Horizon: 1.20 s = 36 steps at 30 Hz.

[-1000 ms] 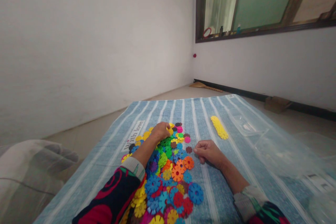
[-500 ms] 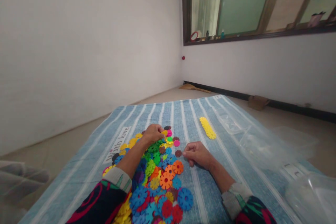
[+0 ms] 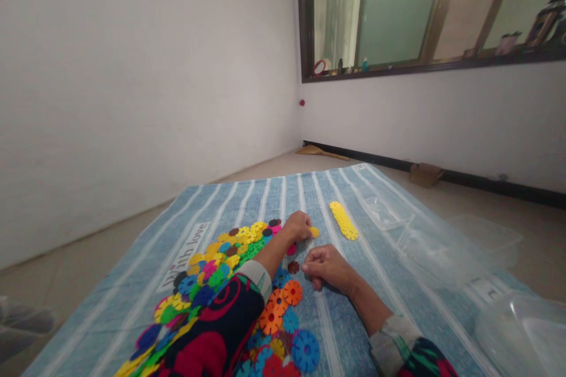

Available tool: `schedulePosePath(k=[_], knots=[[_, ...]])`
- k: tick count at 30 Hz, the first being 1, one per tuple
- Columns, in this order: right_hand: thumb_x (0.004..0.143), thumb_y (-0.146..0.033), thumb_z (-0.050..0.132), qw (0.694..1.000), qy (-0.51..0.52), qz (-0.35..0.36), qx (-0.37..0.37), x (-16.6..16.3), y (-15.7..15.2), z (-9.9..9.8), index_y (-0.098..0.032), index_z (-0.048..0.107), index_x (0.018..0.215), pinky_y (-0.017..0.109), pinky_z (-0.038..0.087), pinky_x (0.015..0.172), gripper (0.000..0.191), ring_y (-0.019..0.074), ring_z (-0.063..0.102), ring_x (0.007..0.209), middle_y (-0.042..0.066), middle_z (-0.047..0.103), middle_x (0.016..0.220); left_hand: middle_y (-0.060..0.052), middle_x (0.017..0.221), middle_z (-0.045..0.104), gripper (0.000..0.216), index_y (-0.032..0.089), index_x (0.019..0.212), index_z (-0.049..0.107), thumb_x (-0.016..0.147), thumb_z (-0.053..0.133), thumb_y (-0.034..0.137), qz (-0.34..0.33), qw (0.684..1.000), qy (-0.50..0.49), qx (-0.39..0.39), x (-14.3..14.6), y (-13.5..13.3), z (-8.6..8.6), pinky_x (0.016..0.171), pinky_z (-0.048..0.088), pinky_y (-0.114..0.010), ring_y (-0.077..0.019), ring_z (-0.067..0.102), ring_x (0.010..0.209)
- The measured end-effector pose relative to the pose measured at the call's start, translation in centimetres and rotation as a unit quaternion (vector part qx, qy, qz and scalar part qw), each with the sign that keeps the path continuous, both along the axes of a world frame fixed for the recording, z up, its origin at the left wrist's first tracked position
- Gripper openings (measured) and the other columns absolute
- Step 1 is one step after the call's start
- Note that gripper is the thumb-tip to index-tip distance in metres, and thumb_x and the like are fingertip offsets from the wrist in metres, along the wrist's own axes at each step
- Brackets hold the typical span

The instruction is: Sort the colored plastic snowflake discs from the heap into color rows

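Observation:
My left hand [image 3: 297, 227] reaches across the pile of notched plastic discs [image 3: 272, 312], its fingers closed on a yellow-orange disc [image 3: 313, 232] that shows past the fingertips. Close by on the right, my right hand [image 3: 328, 266] rests over the cloth with its fingers curled together; whether anything is in them is hidden. Just left of those fingertips lies a brown disc [image 3: 293, 267]. Farther off, a row of overlapping yellow discs [image 3: 344, 221] lies on the cloth. My left sleeve covers part of the pile, which mixes blue, green, orange, red and yellow.
A blue striped cloth [image 3: 247, 194] covers the table. Along the right side stand clear plastic containers [image 3: 384, 212], with another clear one [image 3: 522, 330] at the near right. Beyond are a straw broom [image 3: 321, 152] and a cardboard box [image 3: 425, 174] on the floor.
My left hand has moved right, from over the pile to its right edge, carrying the yellow-orange disc. My right hand has stayed almost in place. The view has shifted slightly.

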State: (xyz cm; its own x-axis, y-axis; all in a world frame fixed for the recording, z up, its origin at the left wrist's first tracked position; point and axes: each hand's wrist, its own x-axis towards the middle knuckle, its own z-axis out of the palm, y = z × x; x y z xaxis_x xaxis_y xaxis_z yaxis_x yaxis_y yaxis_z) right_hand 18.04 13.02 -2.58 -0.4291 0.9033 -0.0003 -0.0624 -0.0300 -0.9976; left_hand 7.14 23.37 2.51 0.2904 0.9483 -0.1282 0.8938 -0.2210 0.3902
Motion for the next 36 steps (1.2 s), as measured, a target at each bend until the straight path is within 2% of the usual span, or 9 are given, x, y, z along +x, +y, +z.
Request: schedulePosePath(k=[5,9,14,17,24,36], knots=[[0.069,-0.039,0.066,1.0,-0.002,0.001,0.002,0.0,0.0,0.2,-0.015,0.056,0.061,0.018,0.029,0.037,0.027,0.0067,0.043,0.031,-0.005,0.053,0.038,-0.006,0.09,0.07,0.049,0.015,0.103,0.067,0.054,0.072,0.015,-0.025,0.998,0.048,0.028,-0.1,0.3,-0.4,0.073,0.047,-0.024,-0.0199,0.064,0.085],[0.069,-0.038,0.066,1.0,-0.003,0.0,0.003,0.0,0.0,0.4,-0.015,0.055,0.059,0.018,0.028,0.037,0.027,0.0068,0.044,0.031,-0.005,0.053,0.037,-0.008,0.102,0.069,0.057,0.019,0.113,0.064,0.057,0.074,0.025,-0.043,0.996,0.069,0.047,0.3,-0.3,-0.5,0.084,0.046,-0.026,-0.0223,0.063,0.096],[0.069,-0.036,0.066,1.0,0.002,0.002,0.004,-0.1,0.1,0.1,-0.015,0.055,0.059,0.017,0.027,0.036,0.025,0.0063,0.043,0.031,-0.005,0.053,0.038,-0.01,0.109,0.066,0.037,0.023,0.102,0.069,0.066,0.067,0.029,-0.066,0.991,0.096,0.068,1.3,-1.5,0.0,0.083,0.048,-0.032,-0.026,0.063,0.099],[0.068,-0.036,0.066,1.0,0.003,0.003,0.004,-0.1,0.3,-0.1,-0.015,0.055,0.06,0.017,0.027,0.036,0.025,0.0064,0.043,0.031,-0.005,0.052,0.038,-0.011,0.107,0.066,0.03,0.022,0.098,0.071,0.07,0.062,0.024,-0.079,0.987,0.113,0.079,1.7,-1.6,0.1,0.082,0.049,-0.032,-0.0256,0.064,0.096],[0.069,-0.036,0.066,1.0,0.0,0.005,0.004,-0.2,0.4,0.1,-0.015,0.055,0.061,0.017,0.029,0.037,0.025,0.0062,0.043,0.031,-0.005,0.052,0.038,-0.007,0.091,0.071,0.031,0.02,0.089,0.073,0.062,0.059,0.012,-0.098,0.982,0.145,0.075,1.7,-0.4,-0.2,0.075,0.049,-0.025,-0.0211,0.065,0.089],[0.07,-0.036,0.066,1.0,-0.007,-0.001,0.001,-0.1,0.3,0.5,-0.015,0.055,0.061,0.017,0.029,0.038,0.025,0.0058,0.043,0.032,-0.006,0.052,0.038,-0.01,0.076,0.072,0.022,0.016,0.073,0.072,0.055,0.061,0.014,-0.121,0.974,0.173,0.081,2.2,0.6,0.5,0.064,0.049,-0.026,-0.0229,0.066,0.075]])
